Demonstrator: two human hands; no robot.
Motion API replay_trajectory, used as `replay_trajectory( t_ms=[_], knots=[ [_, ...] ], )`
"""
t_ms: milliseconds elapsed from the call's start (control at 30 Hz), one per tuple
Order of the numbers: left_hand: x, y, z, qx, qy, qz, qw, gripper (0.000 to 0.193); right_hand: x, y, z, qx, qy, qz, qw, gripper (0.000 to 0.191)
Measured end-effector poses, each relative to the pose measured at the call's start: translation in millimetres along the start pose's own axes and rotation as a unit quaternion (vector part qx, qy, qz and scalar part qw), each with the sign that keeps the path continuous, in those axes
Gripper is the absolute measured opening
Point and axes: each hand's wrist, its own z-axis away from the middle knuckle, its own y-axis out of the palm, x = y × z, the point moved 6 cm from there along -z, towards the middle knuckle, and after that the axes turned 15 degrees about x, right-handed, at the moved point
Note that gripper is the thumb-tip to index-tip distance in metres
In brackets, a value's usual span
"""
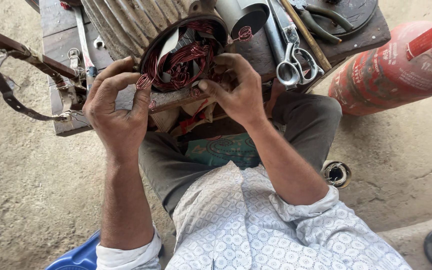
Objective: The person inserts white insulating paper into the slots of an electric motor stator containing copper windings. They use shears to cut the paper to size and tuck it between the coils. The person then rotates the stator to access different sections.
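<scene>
At the near edge of the wooden counter (66,37), the ribbed motor housing (121,22) lies on its side with its open end facing you, and the red copper winding coils (183,62) fill that opening, with white insulating strips tucked among them.

The risk here, as I judge it, is to the wire itself. The strands are thin and enamelled, and pulling them across the metal rim of the housing could scrape the coating or kink a loop. A hard tug on one loop could also drag neighbouring turns out of their slots or shift the white strips. The scissors (293,62) and pliers (326,22) lie just beside your right wrist, so a wide elbow move could knock them off the counter toward the red gas cylinder (391,65) on the floor.

Your left hand (116,110) braces the lower left rim; its fingers (143,87) are curled close together and pinch a small bundle of loose red loops at the edge. Your right hand (238,90) reaches into the lower right of the opening, its fingers (207,86) bent and nearly together, pressing on strands there. Whether they truly grip a wire I cannot tell, since the fingertips hide among the coils.
</scene>
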Motion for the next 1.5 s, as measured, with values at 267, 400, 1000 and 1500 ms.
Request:
replay_trajectory(
  t_ms=[267, 400, 1000, 1500],
  knots=[
    [-2, 2, -2, 0.004, 0.009, 0.015, 1.0, 0.016, -21, -4, 4, -0.014, 0.065, -0.035, 0.997, 0.016],
    [-3, 1, -2, 0.006, 0.007, 0.008, 1.0, 0.016, -35, -10, 6, -0.04, 0.077, -0.106, 0.991, 0.014],
    [-2, 7, -4, -0.001, 0.014, -0.001, 1.0, 0.019, -19, -21, 5, -0.012, 0.054, -0.121, 0.991, 0.036],
    [-14, 7, -18, -0.024, 0.029, -0.038, 0.999, 0.025, 76, -22, -14, -0.072, -0.139, 0.177, 0.972, 0.025]
  ],
)
